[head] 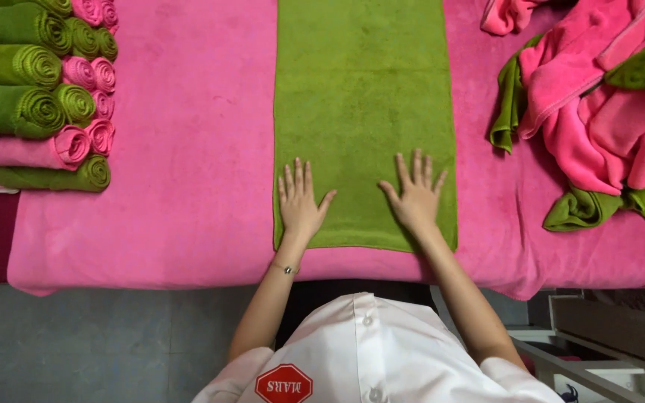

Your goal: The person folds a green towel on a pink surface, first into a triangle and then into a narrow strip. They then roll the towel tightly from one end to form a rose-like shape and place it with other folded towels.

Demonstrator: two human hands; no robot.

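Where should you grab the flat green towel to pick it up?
Probably the two near corners of the green towel, from the person's side. It lies flat, its short edge right below the left hand and right hand, whose fingers are spread flat on it, so the corners are easiest to pinch.

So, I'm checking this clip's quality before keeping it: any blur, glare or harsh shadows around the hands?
Head view: both the left hand and the right hand look sharp, flat on the green towel; lighting is even, no glare; only faint shadows under the fingers; the crumpled towel pile shades its own folds.
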